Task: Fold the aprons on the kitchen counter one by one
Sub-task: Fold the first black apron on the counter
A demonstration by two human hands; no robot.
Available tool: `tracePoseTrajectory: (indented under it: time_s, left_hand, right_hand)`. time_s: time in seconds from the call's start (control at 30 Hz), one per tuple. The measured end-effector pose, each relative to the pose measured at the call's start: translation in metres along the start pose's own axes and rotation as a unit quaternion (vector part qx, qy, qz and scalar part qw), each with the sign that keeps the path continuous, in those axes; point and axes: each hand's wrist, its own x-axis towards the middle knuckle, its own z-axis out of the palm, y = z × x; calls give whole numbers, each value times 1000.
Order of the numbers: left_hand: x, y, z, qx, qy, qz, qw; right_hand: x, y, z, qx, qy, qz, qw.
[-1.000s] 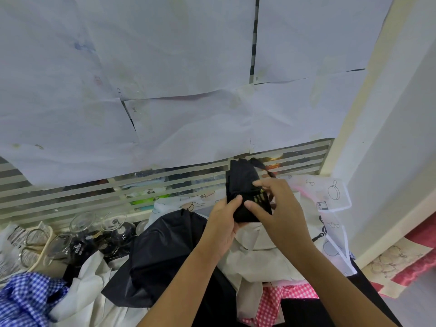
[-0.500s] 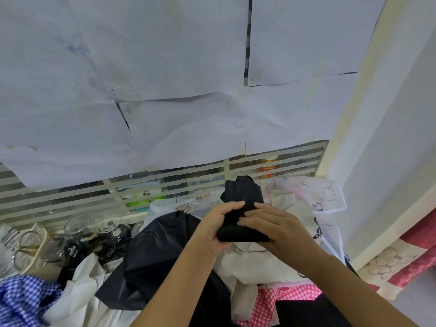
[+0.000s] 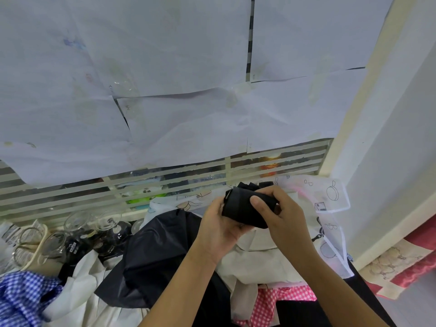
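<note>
Black apron bundle point(image 3: 245, 208), pressed low half second ago, now raised over pile point(image 3: 257, 263) at back right of cloth-hidden worktop. Left hand point(image 3: 219, 230) cups it beneath, right hand point(image 3: 280, 215) pinches top. Fold near done, I judge.

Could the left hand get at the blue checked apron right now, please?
Probably not yet: the left hand and right hand grip the folded black apron, though the blue checked apron lies uncovered.

A home kitchen, by the look of it — drinking glasses point(image 3: 111, 227) cluster at the left beside a heap of aprons point(image 3: 160, 253), and a gold-lidded jar point(image 3: 271, 159) shows behind striped window glass point(image 3: 165, 182) — half papered over with white sheets point(image 3: 165, 67).
</note>
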Motion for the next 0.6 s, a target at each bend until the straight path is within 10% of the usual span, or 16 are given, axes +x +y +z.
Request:
tracePoseTrajectory:
  time_s: [0.33,0.6]
  left_hand:
    - [3,0,-11,100,46,79,991]
    - [-7,39,-15,271,-49,2,961]
  right_hand:
    - [12,6,-3,14,-44,75,996]
    - [40,3,-52,-51,-304,3,951]
